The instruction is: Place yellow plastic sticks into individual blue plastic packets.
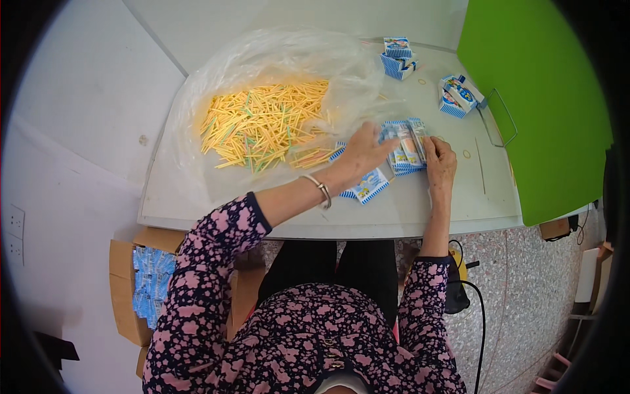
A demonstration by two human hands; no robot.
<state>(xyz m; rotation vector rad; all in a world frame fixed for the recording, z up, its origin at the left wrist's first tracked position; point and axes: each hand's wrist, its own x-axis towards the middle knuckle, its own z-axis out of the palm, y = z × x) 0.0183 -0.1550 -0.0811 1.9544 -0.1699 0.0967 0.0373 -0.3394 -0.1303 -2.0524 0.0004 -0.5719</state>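
Note:
Several small blue-and-white packets (408, 150) lie side by side in an overlapping stack on the white table. At the stack's right edge, my right hand (442, 163) has its fingers curled onto a packet. My left hand (367, 152) reaches over the left side of the stack, fingers apart and slightly blurred; no item shows in it. Beneath my left wrist are more loose packets (369, 188), partly hidden by the hand and forearm. A heap of thin yellow sticks (262, 121), with some green and pink ones, spreads over a clear plastic bag (275, 49) to the left.
Striped blue-and-white bundles (398, 65) stand at the back, and others (457, 98) at the right by a wire handle (505, 118) on a green panel (538, 79). Rubber bands (466, 154) lie nearby. A cardboard box (121, 289) of blue packets sits below left.

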